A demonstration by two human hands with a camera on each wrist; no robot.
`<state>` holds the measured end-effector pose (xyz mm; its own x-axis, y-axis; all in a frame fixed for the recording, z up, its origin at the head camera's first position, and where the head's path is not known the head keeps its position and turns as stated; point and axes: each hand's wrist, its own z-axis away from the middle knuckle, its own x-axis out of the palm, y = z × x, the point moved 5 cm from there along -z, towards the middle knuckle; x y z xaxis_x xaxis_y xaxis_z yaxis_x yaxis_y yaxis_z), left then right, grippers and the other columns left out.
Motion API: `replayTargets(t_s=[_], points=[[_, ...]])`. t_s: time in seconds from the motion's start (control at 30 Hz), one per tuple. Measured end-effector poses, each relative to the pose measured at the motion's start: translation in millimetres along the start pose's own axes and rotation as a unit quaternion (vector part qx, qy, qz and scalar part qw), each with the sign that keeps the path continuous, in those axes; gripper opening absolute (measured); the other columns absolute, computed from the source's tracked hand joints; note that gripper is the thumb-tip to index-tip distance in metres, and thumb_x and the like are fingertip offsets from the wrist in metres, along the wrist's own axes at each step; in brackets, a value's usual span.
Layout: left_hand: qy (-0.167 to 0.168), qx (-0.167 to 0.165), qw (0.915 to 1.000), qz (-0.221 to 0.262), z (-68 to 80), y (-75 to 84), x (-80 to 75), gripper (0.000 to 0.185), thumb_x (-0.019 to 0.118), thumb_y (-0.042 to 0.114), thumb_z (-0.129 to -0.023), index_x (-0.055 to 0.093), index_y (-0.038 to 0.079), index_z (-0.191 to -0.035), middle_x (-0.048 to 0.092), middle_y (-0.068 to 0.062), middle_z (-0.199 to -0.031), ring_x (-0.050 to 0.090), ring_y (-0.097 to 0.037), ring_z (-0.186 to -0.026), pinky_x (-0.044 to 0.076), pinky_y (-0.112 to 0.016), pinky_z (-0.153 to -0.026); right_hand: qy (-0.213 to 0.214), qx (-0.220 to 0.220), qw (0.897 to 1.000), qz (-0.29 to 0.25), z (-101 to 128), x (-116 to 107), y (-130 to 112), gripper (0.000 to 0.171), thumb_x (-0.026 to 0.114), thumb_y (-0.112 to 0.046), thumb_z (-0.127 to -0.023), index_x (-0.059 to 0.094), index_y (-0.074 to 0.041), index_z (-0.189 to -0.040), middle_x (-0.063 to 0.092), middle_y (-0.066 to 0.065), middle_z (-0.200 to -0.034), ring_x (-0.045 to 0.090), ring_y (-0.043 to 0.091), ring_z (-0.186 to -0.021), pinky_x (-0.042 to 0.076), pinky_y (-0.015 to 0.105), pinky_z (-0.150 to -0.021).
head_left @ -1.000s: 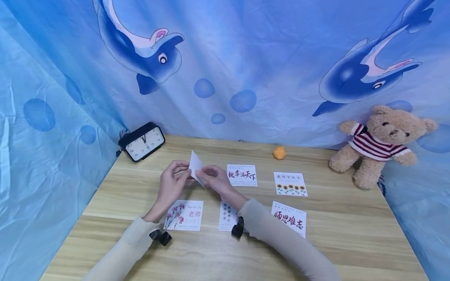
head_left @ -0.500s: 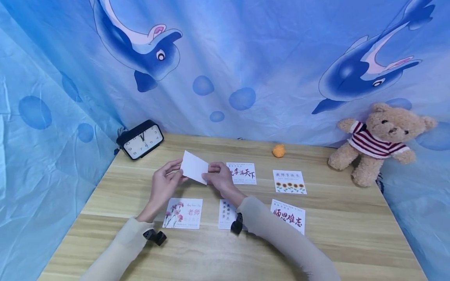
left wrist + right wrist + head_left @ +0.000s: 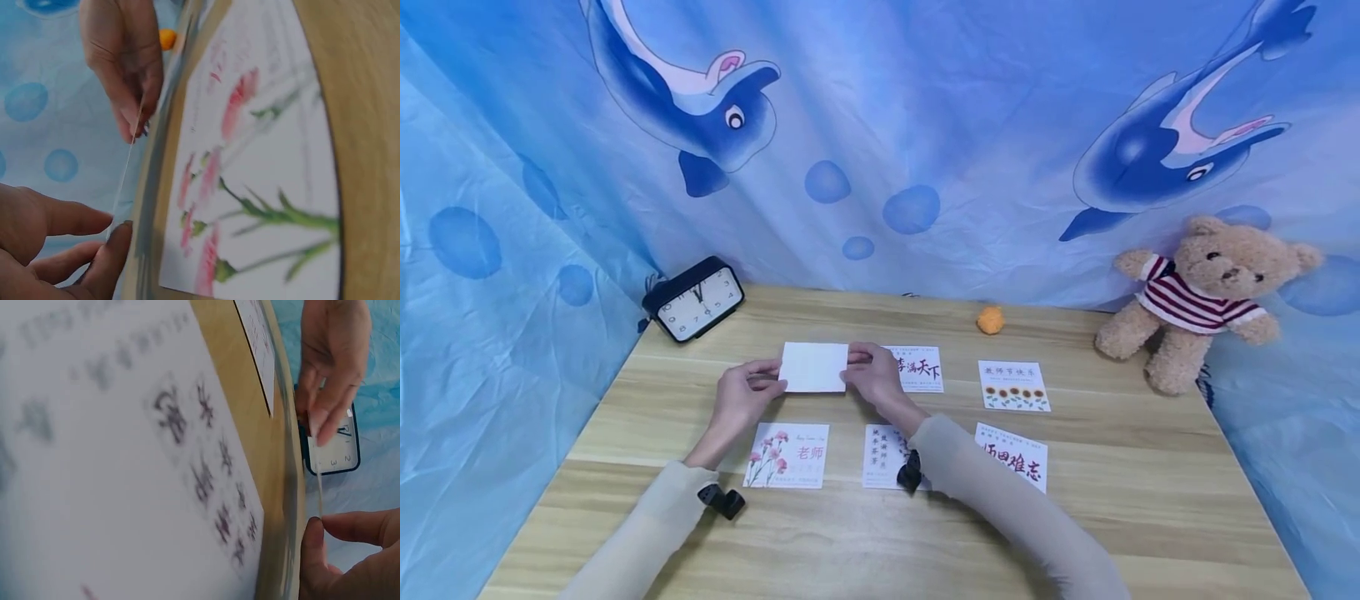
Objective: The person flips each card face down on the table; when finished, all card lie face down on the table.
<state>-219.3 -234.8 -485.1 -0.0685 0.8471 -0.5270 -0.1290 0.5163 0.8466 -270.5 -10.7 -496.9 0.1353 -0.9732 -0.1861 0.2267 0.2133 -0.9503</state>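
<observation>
Long beige sleeves (image 3: pixel 1000 500) cover both arms to the wrists. Small black camera (image 3: pixel 721 501) strapped under left wrist, another (image 3: pixel 910 472) under right. Hands bare.

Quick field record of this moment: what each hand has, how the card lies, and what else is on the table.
left hand: pinches the left edge of the blank white card
right hand: pinches the card's right edge
card: held level, above the table
printed cards on table: five, including the carnation card and the sunflower card
others: clock, orange ball, teddy bear

Both hands (image 3: pixel 808 387) raised mid-table, fingertips apparently pinching, forearms converging.
</observation>
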Motion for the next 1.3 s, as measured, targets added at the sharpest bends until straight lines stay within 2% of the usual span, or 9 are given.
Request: replayTargets(t_s=[0.27, 0.53, 0.6, 0.87, 1.03, 1.2, 1.3], points=[[-0.011, 0.007, 0.9989, -0.045, -4.2, -6.6, 5.2, 0.043, 0.074, 0.008, -0.094, 0.065, -0.002, -0.136, 0.072, -0.022, -0.122, 0.073, -0.032, -0.108, 0.06, -0.019, -0.083, -0.025, 0.018, 1.0, 0.003, -1, 0, 1, 0.062, 0.076, 0.007, -0.08, 0.062, -0.003, -0.139, 0.069, 0.011, -0.121, 0.069, 0.022, -0.102, 0.064, 0.027, -0.082], [-0.015, 0.018, 0.9969, -0.075, -8.2, -3.8, 7.3, 0.046, 0.076, 0.007, -0.091, 0.065, -0.005, -0.134, 0.072, -0.023, -0.118, 0.072, -0.032, -0.101, 0.063, -0.038, -0.09, -0.025, 0.017, 0.999, 0.042, 2, -3, 2, 0.058, 0.076, 0.0, -0.081, 0.064, -0.005, -0.138, 0.071, 0.009, -0.124, 0.07, 0.02, -0.102, 0.064, 0.026, -0.083], [-0.02, 0.012, 0.9967, -0.078, -9.2, -2.6, 7.9, 0.046, 0.077, 0.007, -0.091, 0.064, -0.005, -0.134, 0.071, -0.023, -0.119, 0.071, -0.03, -0.1, 0.063, -0.04, -0.091, -0.022, 0.011, 0.998, 0.058, 3, -4, 1, 0.057, 0.077, -0.003, -0.082, 0.064, -0.006, -0.138, 0.072, 0.008, -0.125, 0.07, 0.021, -0.105, 0.063, 0.028, -0.086], [-0.026, 0.011, 0.9959, -0.086, -12.7, -1.1, 9.0, 0.05, 0.077, 0.008, -0.091, 0.062, -0.006, -0.136, 0.069, -0.023, -0.119, 0.069, -0.026, -0.096, 0.06, -0.029, -0.082, -0.024, -0.004, 0.994, 0.104, 9, -5, -4, 0.056, 0.079, -0.012, -0.086, 0.062, -0.008, -0.14, 0.072, 0.006, -0.129, 0.069, 0.025, -0.118, 0.058, 0.037, -0.104], [-0.026, 0.01, 0.9954, -0.091, -14.0, -1.5, 9.3, 0.05, 0.078, 0.01, -0.091, 0.062, -0.005, -0.137, 0.069, -0.022, -0.119, 0.07, -0.026, -0.096, 0.061, -0.031, -0.083, -0.024, -0.004, 0.993, 0.119, 10, -8, -4, 0.057, 0.079, -0.017, -0.087, 0.062, -0.009, -0.141, 0.072, 0.006, -0.132, 0.067, 0.026, -0.123, 0.053, 0.041, -0.111], [-0.028, 0.006, 0.9952, -0.093, -14.0, -1.4, 9.2, 0.055, 0.079, 0.012, -0.091, 0.059, -0.005, -0.14, 0.07, -0.021, -0.119, 0.07, -0.026, -0.098, 0.061, -0.035, -0.087, -0.029, -0.01, 0.993, 0.118, 10, -11, -1, 0.055, 0.078, -0.018, -0.089, 0.062, -0.009, -0.141, 0.072, 0.007, -0.131, 0.067, 0.026, -0.123, 0.054, 0.04, -0.109], [-0.024, 0.01, 0.995, -0.096, -13.9, -0.8, 7.9, 0.058, 0.079, 0.014, -0.091, 0.058, -0.005, -0.141, 0.069, -0.019, -0.118, 0.069, -0.026, -0.099, 0.06, -0.037, -0.089, -0.034, -0.013, 0.994, 0.101, 10, -14, 0, 0.054, 0.077, -0.017, -0.089, 0.062, -0.01, -0.14, 0.072, 0.006, -0.13, 0.068, 0.025, -0.119, 0.058, 0.037, -0.103]])
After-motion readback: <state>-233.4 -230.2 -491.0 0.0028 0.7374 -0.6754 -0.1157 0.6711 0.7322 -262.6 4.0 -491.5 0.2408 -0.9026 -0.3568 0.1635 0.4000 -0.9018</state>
